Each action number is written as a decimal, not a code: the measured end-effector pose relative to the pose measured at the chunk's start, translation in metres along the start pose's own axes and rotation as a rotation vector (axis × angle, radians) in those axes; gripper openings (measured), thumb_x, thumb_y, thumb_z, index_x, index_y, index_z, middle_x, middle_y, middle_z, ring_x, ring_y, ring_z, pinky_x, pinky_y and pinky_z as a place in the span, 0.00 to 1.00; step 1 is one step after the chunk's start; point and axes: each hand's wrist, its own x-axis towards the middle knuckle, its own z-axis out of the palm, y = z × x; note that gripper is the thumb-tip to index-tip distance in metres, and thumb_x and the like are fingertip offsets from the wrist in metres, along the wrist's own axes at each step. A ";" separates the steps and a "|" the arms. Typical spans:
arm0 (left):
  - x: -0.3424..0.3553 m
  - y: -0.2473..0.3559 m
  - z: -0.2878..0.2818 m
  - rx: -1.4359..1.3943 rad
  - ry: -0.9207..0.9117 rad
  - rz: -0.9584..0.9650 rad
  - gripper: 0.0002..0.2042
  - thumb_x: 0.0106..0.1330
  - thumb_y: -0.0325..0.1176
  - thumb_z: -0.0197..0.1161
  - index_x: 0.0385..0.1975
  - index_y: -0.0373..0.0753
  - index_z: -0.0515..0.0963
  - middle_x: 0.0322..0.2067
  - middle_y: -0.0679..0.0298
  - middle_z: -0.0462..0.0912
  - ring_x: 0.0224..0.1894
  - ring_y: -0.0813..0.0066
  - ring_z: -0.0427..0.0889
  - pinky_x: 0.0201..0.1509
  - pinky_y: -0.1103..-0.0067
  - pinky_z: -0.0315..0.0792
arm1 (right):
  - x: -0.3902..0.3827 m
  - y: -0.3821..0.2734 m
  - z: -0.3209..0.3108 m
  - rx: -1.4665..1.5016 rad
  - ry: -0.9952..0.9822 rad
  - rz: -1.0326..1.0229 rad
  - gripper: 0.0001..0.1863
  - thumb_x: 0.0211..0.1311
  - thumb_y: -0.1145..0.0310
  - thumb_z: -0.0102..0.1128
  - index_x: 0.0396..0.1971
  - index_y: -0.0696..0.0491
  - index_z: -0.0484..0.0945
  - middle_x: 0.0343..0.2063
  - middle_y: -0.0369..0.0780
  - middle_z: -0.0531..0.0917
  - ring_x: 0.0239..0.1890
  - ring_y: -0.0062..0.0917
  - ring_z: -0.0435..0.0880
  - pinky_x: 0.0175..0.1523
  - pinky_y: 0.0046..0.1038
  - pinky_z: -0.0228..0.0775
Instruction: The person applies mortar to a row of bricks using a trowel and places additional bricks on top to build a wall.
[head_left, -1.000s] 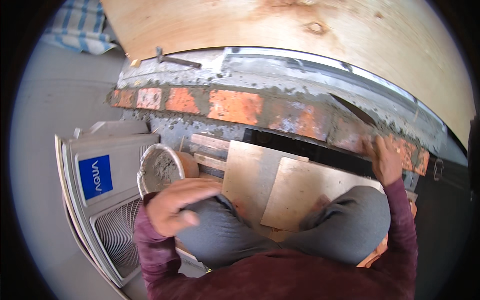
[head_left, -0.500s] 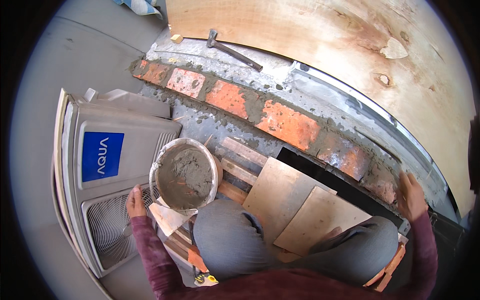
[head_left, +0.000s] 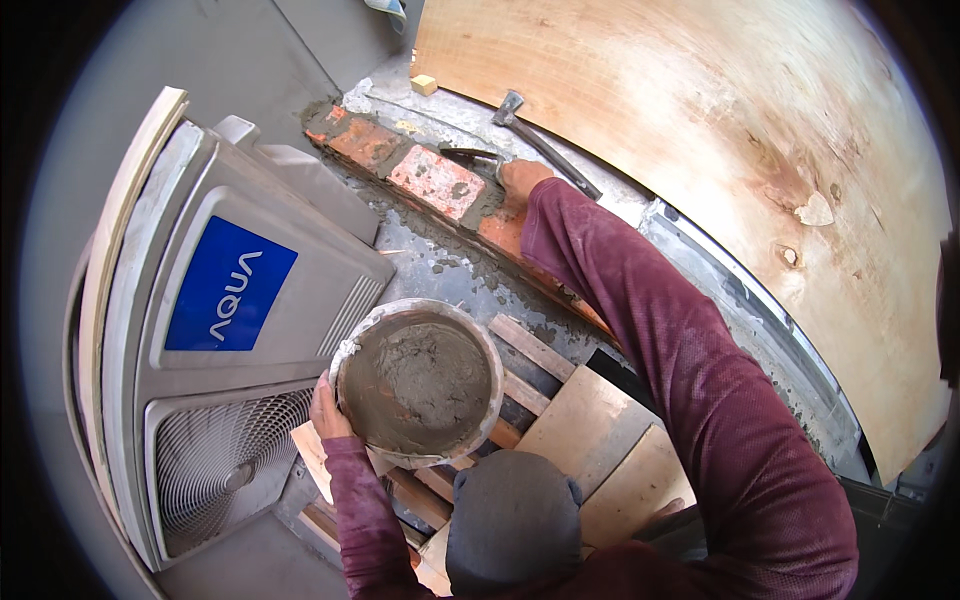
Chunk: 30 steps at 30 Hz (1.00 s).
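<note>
My right hand reaches far out over a row of mortared red bricks. It is closed around the handle of a trowel, whose thin dark blade shows edge-on along the far side of the bricks. The handle is mostly hidden by the fingers. A round bucket of wet grey mortar stands in front of me. My left hand is at the bucket's left side, its fingers against the wall just below the rim; the thumb cannot be made out.
Beyond the bricks lies a hammer, beside a large plywood sheet and a small wooden block. A grey outdoor air-conditioner unit stands at left. Wooden slats and flat boards lie near my knee.
My right hand has swung from the near right end of the brick row to its far left part. My left hand has come up against the bucket. The whole view has shifted.
</note>
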 end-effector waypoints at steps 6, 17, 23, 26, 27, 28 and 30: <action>0.004 -0.013 -0.034 -0.090 -0.154 -0.196 0.28 0.75 0.52 0.49 0.53 0.28 0.75 0.49 0.55 0.81 0.49 0.68 0.81 0.55 0.75 0.73 | -0.066 0.054 0.030 0.068 0.079 -0.281 0.11 0.50 0.76 0.62 0.34 0.61 0.74 0.33 0.52 0.81 0.41 0.47 0.82 0.48 0.40 0.76; 0.002 0.004 -0.007 -0.496 -0.144 -0.479 0.29 0.72 0.54 0.51 0.61 0.34 0.71 0.58 0.56 0.76 0.57 0.61 0.76 0.62 0.69 0.69 | -0.333 0.139 0.025 0.118 -0.037 -0.082 0.28 0.53 0.79 0.48 0.58 0.63 0.63 0.37 0.57 0.76 0.38 0.50 0.81 0.43 0.44 0.75; 0.021 -0.010 -0.006 -0.381 -0.049 -0.455 0.30 0.71 0.54 0.55 0.60 0.33 0.72 0.58 0.56 0.76 0.57 0.64 0.76 0.62 0.73 0.68 | -0.269 0.142 0.033 0.165 0.120 -0.106 0.20 0.57 0.76 0.51 0.51 0.63 0.67 0.35 0.55 0.77 0.37 0.47 0.80 0.46 0.43 0.75; 0.023 -0.016 -0.011 -0.311 -0.085 -0.427 0.30 0.70 0.54 0.56 0.60 0.32 0.72 0.56 0.56 0.77 0.55 0.66 0.77 0.61 0.74 0.69 | -0.285 0.144 0.061 0.083 0.038 -0.001 0.25 0.63 0.77 0.48 0.61 0.59 0.62 0.39 0.53 0.76 0.33 0.43 0.81 0.40 0.42 0.79; 0.025 -0.021 -0.019 -0.283 -0.099 -0.412 0.30 0.70 0.54 0.56 0.60 0.32 0.72 0.56 0.56 0.77 0.55 0.66 0.77 0.61 0.74 0.69 | -0.298 0.139 0.068 0.093 -0.015 0.042 0.26 0.65 0.76 0.47 0.64 0.58 0.60 0.40 0.52 0.76 0.32 0.42 0.81 0.39 0.41 0.80; 0.023 -0.020 -0.019 -0.271 -0.095 -0.424 0.30 0.71 0.54 0.55 0.59 0.32 0.73 0.55 0.56 0.78 0.54 0.67 0.78 0.59 0.75 0.70 | -0.325 0.146 0.072 0.048 -0.063 0.054 0.25 0.68 0.76 0.44 0.65 0.58 0.60 0.39 0.52 0.76 0.31 0.41 0.82 0.37 0.42 0.80; 0.016 -0.008 -0.018 -0.145 -0.104 -0.321 0.29 0.72 0.53 0.54 0.59 0.31 0.73 0.54 0.57 0.79 0.53 0.68 0.79 0.58 0.76 0.71 | -0.388 0.153 0.064 0.097 -0.118 0.045 0.29 0.65 0.78 0.44 0.68 0.59 0.56 0.41 0.53 0.76 0.34 0.43 0.82 0.42 0.39 0.82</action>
